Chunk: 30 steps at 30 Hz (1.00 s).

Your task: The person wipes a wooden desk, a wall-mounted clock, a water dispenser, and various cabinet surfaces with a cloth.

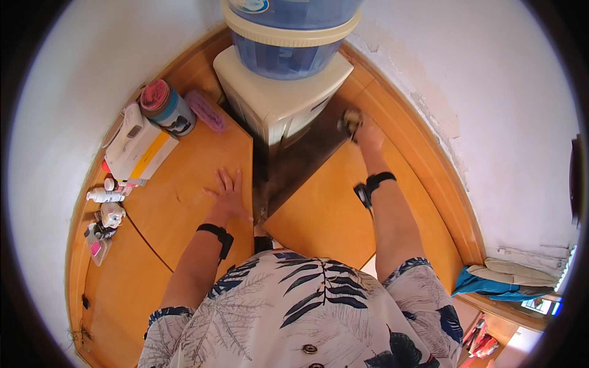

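Observation:
My left hand (228, 198) rests with spread fingers on the orange wooden top (193, 156) at the left, close to its edge, and holds nothing. At the right, my right hand (368, 133) is closed around a crumpled brown and beige cloth-like thing (351, 123), blurred and not clear in kind. This hand is near the far end of the right wooden top (326, 193), beside the wooden rim and the dark gap. Between the two tops stands a cream water dispenser (257, 92) with a blue water container (285, 55) on it.
Along the left wall stand a jar with a red lid (177, 115), a purple fuzzy item (204, 110), a white box with a yellow stripe (149, 154), a pump bottle (105, 195) and a small figurine (112, 214). Blue and beige fabric (501, 283) lies at the lower right.

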### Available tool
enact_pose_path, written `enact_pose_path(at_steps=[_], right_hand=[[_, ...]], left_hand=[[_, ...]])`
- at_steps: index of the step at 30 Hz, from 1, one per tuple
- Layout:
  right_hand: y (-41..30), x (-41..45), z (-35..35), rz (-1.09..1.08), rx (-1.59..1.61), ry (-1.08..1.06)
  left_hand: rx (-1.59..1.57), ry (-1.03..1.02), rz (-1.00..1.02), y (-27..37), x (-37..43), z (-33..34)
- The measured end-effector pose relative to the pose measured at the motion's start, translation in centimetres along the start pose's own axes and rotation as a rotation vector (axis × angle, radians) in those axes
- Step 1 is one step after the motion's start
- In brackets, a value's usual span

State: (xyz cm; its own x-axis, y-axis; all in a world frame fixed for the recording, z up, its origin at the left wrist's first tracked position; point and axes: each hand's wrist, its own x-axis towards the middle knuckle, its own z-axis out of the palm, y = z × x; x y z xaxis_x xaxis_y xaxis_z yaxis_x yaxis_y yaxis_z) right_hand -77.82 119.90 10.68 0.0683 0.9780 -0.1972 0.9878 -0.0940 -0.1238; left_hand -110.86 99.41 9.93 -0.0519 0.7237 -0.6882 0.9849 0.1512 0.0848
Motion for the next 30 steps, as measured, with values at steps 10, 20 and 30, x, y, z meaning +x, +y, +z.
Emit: enact_pose_path(at_steps=[10, 20, 30], right_hand=[[3.3, -1.7, 7.3, -0.663, -0.286, 0.706], [14.8, -11.7, 0.8, 0.336, 1.463, 0.563], [15.0, -19.6, 10.0, 0.082, -0.912, -0.450]], left_hand=[[-0.030, -0.049, -0.015, -0.2, -0.4, 0.5], [-0.100, -0.017, -0.011, -0.6, -0.8, 1.4], [-0.069, -0.039, -0.049, -0.7, -0.5, 1.5]])
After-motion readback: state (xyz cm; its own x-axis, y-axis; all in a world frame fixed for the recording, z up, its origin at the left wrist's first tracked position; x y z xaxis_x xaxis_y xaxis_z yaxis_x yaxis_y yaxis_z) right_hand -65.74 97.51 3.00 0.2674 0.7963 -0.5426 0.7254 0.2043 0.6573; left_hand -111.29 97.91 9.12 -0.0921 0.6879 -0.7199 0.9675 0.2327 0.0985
